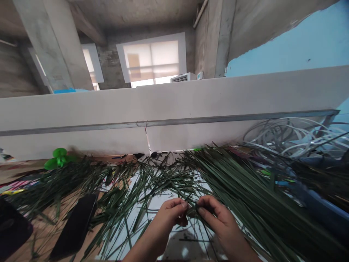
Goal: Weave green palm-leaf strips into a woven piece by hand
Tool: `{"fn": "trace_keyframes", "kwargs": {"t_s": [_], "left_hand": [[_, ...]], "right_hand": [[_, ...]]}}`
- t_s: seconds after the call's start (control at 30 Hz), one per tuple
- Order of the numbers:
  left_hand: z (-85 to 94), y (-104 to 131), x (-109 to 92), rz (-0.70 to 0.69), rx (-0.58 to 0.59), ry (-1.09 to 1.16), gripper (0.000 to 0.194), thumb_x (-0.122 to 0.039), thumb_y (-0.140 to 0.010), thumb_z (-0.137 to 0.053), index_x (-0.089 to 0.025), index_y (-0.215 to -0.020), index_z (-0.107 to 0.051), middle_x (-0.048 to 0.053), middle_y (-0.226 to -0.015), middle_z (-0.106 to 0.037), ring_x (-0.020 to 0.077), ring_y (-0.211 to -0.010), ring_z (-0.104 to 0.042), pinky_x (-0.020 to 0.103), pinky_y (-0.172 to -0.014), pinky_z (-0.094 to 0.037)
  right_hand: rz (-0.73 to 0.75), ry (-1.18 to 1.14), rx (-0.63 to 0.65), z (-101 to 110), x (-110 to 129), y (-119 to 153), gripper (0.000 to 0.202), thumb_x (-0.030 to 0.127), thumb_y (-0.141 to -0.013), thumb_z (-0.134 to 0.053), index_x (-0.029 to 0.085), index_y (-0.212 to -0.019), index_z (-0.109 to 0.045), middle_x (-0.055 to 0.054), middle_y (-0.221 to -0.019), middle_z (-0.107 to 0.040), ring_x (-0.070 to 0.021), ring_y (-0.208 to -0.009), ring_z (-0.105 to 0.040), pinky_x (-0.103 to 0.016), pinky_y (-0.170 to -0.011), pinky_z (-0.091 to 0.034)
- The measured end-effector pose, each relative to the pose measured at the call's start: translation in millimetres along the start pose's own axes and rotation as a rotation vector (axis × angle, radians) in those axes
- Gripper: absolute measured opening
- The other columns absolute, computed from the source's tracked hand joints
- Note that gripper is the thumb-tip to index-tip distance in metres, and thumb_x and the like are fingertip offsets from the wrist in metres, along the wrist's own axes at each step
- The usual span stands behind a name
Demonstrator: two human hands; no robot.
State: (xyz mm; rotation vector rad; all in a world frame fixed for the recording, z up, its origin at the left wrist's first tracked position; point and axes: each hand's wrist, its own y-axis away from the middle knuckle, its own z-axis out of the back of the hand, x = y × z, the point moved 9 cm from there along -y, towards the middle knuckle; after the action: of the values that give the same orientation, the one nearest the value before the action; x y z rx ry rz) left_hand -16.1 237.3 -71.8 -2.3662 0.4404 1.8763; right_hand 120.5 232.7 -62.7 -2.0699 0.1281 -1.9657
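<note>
Both hands are close together at the lower middle, above a white sheet (174, 242) strewn with cut leaf strips. My left hand (174, 213) pinches the left side of a small dark green leaf piece (192, 211). Facing it, my right hand (214, 214) has thumb and forefinger closed on the right side of the same piece. Thin strips hang below the fingers. The exact shape of the piece is partly hidden by the fingertips. Many loose green strips (163, 178) lie just beyond the hands.
Long green leaves (240, 178) are piled to the right, beside a blue container (319, 203) and coiled white strips (283, 136). A black phone-like slab (75, 225) lies left, with a green three-lobed object (59, 158) behind. A white partition (174, 102) stands at the back.
</note>
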Motion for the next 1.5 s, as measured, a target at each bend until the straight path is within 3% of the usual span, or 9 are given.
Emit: {"fn": "trace_keyframes", "kwargs": {"t_s": [0.27, 0.5, 0.6, 0.73, 0.9, 1.07, 1.33, 1.5], "left_hand": [[-16.8, 5.9, 7.5, 0.118, 0.174, 0.023, 0.020, -0.030, -0.070, -0.075, -0.012, -0.077, -0.070, 0.005, -0.069, -0.069, 0.0081, -0.049, -0.043, 0.023, -0.051, -0.031], [-7.2, 1.0, -0.6, -0.032, 0.091, -0.053, 0.029, -0.031, -0.069, -0.083, -0.016, -0.079, -0.059, -0.004, -0.066, -0.056, 0.0086, -0.056, -0.043, 0.022, -0.052, -0.030], [-12.1, 2.3, -1.0, -0.052, 0.125, -0.080, 0.030, -0.028, -0.066, -0.085, -0.016, -0.078, -0.060, -0.003, -0.069, -0.057, 0.0096, -0.061, -0.045, 0.023, -0.058, -0.032], [-11.7, 1.5, -6.4, -0.075, 0.113, -0.141, 0.026, -0.036, -0.074, -0.077, -0.014, -0.074, -0.063, 0.001, -0.067, -0.061, 0.0136, -0.065, -0.051, 0.026, -0.065, -0.037], [0.7, 4.4, -39.0, -0.241, -0.030, -0.522, 0.017, -0.030, -0.082, -0.064, -0.016, -0.072, -0.065, 0.000, -0.068, -0.059, 0.0165, -0.069, -0.052, 0.028, -0.066, -0.037], [-4.8, 18.0, -64.8, -0.373, -0.131, -0.929, 0.014, -0.023, -0.086, -0.059, -0.018, -0.073, -0.064, 0.001, -0.074, -0.062, 0.0184, -0.076, -0.054, 0.028, -0.070, -0.035], [-8.7, 22.8, -64.2, -0.388, -0.113, -0.933, 0.010, -0.016, -0.086, -0.060, -0.018, -0.078, -0.066, 0.001, -0.078, -0.064, 0.0180, -0.077, -0.057, 0.027, -0.070, -0.038], [-15.6, 26.0, -74.5, -0.527, -0.078, -1.043, 0.012, -0.008, -0.083, -0.069, -0.020, -0.082, -0.072, 0.001, -0.081, -0.071, 0.0184, -0.081, -0.060, 0.029, -0.078, -0.038]], "right_hand": [[-0.043, -0.057, 0.016, 0.7, -3.6, 0.5, 0.014, 0.035, -0.088, -0.064, 0.022, -0.091, -0.062, -0.002, -0.085, -0.062, -0.0231, -0.083, -0.057, -0.035, -0.078, -0.045], [-0.048, -0.083, 0.026, 0.6, 3.6, 0.2, 0.015, 0.036, -0.085, -0.068, 0.022, -0.088, -0.063, -0.001, -0.085, -0.061, -0.0232, -0.086, -0.054, -0.035, -0.081, -0.044], [-0.069, -0.106, 0.044, -1.4, 2.6, 0.7, 0.015, 0.036, -0.086, -0.067, 0.022, -0.090, -0.063, -0.002, -0.087, -0.061, -0.0235, -0.088, -0.054, -0.035, -0.082, -0.044], [-0.079, -0.139, 0.037, -0.8, 1.4, -0.3, 0.018, 0.038, -0.085, -0.069, 0.022, -0.089, -0.064, -0.001, -0.085, -0.060, -0.0225, -0.086, -0.053, -0.034, -0.080, -0.044], [-0.082, -0.093, 0.087, -4.6, -0.6, -0.6, 0.018, 0.039, -0.085, -0.068, 0.021, -0.089, -0.064, -0.001, -0.083, -0.059, -0.0212, -0.083, -0.052, -0.032, -0.076, -0.043], [-0.023, 0.061, 0.101, -5.7, 5.7, 1.6, 0.015, 0.037, -0.088, -0.063, 0.022, -0.086, -0.063, 0.000, -0.081, -0.058, -0.0211, -0.080, -0.051, -0.031, -0.072, -0.041], [0.015, 0.123, 0.102, -7.3, 8.6, 1.8, 0.014, 0.035, -0.089, -0.060, 0.022, -0.086, -0.061, 0.000, -0.081, -0.058, -0.0212, -0.080, -0.052, -0.031, -0.071, -0.041], [0.086, 0.205, 0.093, -7.5, 17.8, 3.6, 0.013, 0.033, -0.089, -0.059, 0.021, -0.084, -0.062, -0.001, -0.081, -0.058, -0.0209, -0.078, -0.053, -0.031, -0.070, -0.040]]}}
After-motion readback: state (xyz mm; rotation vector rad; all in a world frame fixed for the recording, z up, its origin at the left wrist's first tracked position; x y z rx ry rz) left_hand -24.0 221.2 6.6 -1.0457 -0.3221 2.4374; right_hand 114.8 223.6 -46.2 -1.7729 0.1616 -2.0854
